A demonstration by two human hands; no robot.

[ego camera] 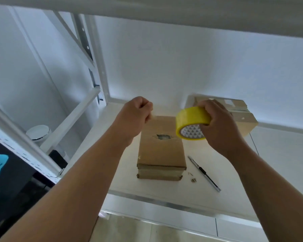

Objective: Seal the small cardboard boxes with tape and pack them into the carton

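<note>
A white shelf [208, 198] fills the view, its metal front edge nearest. A box [161, 151] lies mid-shelf, its near end close to that edge, with bare shelf to its left. A knife [204, 173] lies just right of it, not touching. Above the box, the right hand [219, 126] grips the tape [191, 121]. The left hand [135, 116], fingers curled, pinches its faint free end. A second box [247, 121] sits in the back right corner.

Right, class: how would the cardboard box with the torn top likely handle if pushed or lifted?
The cardboard box lies flat and low, so it would probably slide, not tip. The tear in its top suggests thin card that may dent under a squeeze.
</note>
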